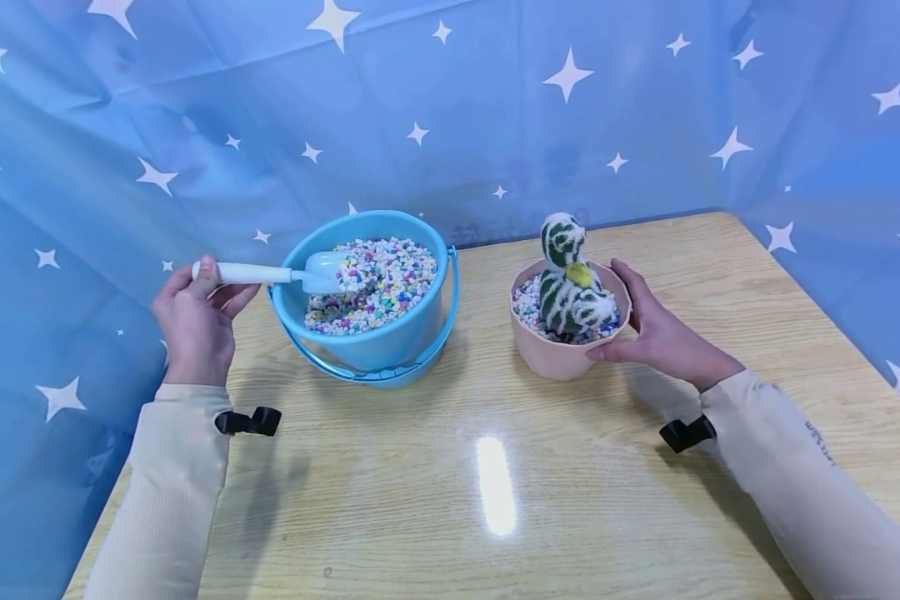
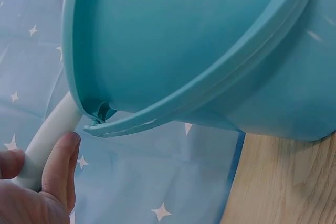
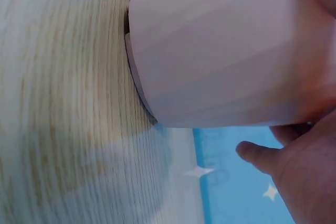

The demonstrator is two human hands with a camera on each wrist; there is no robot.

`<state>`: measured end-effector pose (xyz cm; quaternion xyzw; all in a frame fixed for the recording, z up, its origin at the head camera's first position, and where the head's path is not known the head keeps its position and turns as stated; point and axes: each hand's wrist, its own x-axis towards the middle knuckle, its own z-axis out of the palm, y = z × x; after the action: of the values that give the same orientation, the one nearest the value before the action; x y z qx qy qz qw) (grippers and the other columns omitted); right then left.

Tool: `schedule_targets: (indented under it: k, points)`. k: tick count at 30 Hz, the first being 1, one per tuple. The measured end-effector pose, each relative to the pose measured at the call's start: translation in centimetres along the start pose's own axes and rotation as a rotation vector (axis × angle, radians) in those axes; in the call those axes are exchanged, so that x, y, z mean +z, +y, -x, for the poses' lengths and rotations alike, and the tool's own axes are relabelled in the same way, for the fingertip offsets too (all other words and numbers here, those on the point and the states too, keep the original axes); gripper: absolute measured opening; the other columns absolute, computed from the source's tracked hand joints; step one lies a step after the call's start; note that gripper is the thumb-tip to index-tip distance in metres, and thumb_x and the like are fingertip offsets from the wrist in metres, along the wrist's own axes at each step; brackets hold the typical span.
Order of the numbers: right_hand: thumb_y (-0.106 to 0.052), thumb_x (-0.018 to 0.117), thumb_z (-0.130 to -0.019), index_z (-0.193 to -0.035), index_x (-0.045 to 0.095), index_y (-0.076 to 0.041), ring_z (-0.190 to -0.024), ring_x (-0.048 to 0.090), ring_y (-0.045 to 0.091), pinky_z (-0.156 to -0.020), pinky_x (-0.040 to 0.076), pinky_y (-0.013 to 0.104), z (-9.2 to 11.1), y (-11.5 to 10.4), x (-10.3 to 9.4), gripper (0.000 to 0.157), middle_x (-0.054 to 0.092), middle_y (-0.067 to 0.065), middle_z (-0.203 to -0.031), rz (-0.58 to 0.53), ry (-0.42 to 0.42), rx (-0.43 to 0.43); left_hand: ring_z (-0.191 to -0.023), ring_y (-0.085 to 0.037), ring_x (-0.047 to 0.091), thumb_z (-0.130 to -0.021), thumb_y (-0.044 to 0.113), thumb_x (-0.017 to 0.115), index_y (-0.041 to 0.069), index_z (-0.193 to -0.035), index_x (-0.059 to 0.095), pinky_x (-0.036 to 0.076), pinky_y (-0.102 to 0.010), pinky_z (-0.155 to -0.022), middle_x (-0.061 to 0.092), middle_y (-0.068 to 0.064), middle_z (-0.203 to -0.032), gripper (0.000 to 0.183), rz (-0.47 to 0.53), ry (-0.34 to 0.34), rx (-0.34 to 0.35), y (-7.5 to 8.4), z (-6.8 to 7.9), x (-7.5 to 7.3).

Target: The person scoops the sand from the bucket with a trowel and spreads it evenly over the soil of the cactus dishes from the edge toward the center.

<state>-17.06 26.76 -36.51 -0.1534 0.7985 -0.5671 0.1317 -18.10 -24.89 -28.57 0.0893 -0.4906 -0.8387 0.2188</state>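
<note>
My left hand [image 1: 198, 321] holds a toy shovel [image 1: 255, 273] by its white handle [image 2: 50, 137]. Its pale blue scoop is over the mouth of a blue bucket [image 1: 412, 333], with small pebbles at its front end. Colourful pebbles [image 1: 405, 275], mostly white and pink, fill part of the bucket. To the right, my right hand [image 1: 656, 333] grips a pink flowerpot [image 1: 551, 361] at its rim, thumb on the near side and fingers on the far side. A fuzzy green-and-white cactus [image 1: 558, 300] with a yellow flower stands in the pot among similar pebbles.
The bucket's blue handle [image 1: 360, 375] hangs down along its front. Bucket and pot stand on a wooden table [image 1: 390, 500], near its back edge. A blue cloth with white stars [image 1: 480, 108] hangs behind and at both sides.
</note>
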Motion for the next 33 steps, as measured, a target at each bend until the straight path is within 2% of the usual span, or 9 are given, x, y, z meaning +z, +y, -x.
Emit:
schedule_targets:
  k: [4,11,15,20,23,27,30,33]
  points:
    - [-0.008,0.081,-0.082,-0.156,-0.009,-0.033,-0.146,0.003,0.037,-0.113,0.018,0.065,-0.1,0.0,0.0,0.119,-0.007,0.002,-0.162,0.011,-0.007,-0.007,-0.076,-0.028,0.070,-0.093,0.015,0.068,-0.006,-0.108,0.061,0.059,-0.040,-0.079,0.053,-0.017,-0.106,0.027,0.009,0.013,-0.001,0.0,0.1,-0.2]
    - [-0.008,0.085,-0.077,-0.157,-0.006,-0.026,-0.146,0.003,0.033,-0.114,0.013,0.067,-0.1,-0.1,-0.1,0.122,-0.002,0.006,-0.161,0.043,0.021,0.003,-0.072,-0.029,0.069,-0.092,0.012,0.069,-0.007,-0.103,0.057,0.060,-0.042,-0.075,0.053,-0.018,-0.104,0.025,0.063,0.031,0.014,0.4,0.0,-0.7]
    - [-0.006,0.082,-0.080,-0.157,-0.008,-0.028,-0.145,0.007,0.036,-0.113,0.018,0.065,-0.1,-0.2,-0.1,0.120,-0.004,0.004,-0.161,0.024,0.002,-0.003,-0.071,-0.030,0.069,-0.091,0.010,0.069,-0.008,-0.100,0.055,0.060,-0.043,-0.074,0.053,-0.018,-0.102,0.024,0.089,0.011,0.031,0.7,-0.1,-0.8]
    - [-0.001,0.079,-0.082,-0.157,-0.006,-0.024,-0.145,0.011,0.036,-0.112,0.023,0.063,-0.2,-0.2,-0.2,0.116,-0.001,0.003,-0.162,0.001,-0.007,-0.030,-0.071,-0.031,0.068,-0.092,0.010,0.068,-0.008,-0.100,0.055,0.059,-0.043,-0.077,0.052,-0.019,-0.102,0.024,0.107,0.010,0.032,0.8,0.1,-0.6]
    - [-0.003,0.080,-0.082,-0.157,-0.005,-0.023,-0.146,0.008,0.034,-0.113,0.018,0.064,-0.2,-0.2,-0.2,0.116,-0.001,0.004,-0.161,0.011,0.000,-0.018,-0.072,-0.032,0.069,-0.092,0.009,0.069,-0.010,-0.100,0.055,0.059,-0.044,-0.078,0.053,-0.020,-0.102,0.025,0.123,0.018,0.043,0.8,0.3,-0.3]
    - [-0.003,0.080,-0.082,-0.157,-0.004,-0.026,-0.146,0.009,0.033,-0.114,0.019,0.063,-0.2,-0.2,-0.1,0.115,0.001,0.004,-0.161,0.004,-0.003,-0.022,-0.072,-0.036,0.070,-0.090,0.006,0.070,-0.012,-0.100,0.056,0.058,-0.046,-0.077,0.055,-0.021,-0.101,0.025,0.160,0.024,0.055,0.8,0.7,0.4]
    - [-0.001,0.079,-0.082,-0.157,-0.002,-0.027,-0.146,0.010,0.033,-0.113,0.020,0.062,-0.2,-0.2,-0.1,0.114,0.003,0.003,-0.161,-0.011,-0.009,-0.034,-0.072,-0.036,0.071,-0.090,0.004,0.070,-0.013,-0.101,0.058,0.058,-0.046,-0.077,0.057,-0.022,-0.099,0.024,0.174,0.006,0.058,0.8,1.1,1.0]
    - [-0.002,0.080,-0.081,-0.158,-0.001,-0.026,-0.147,0.006,0.031,-0.114,0.016,0.064,-0.2,-0.1,-0.2,0.113,0.002,0.003,-0.161,0.007,0.005,-0.033,-0.072,-0.035,0.071,-0.091,0.004,0.069,-0.014,-0.101,0.059,0.058,-0.046,-0.077,0.058,-0.022,-0.096,0.023,0.168,-0.027,0.059,0.7,1.5,1.9]
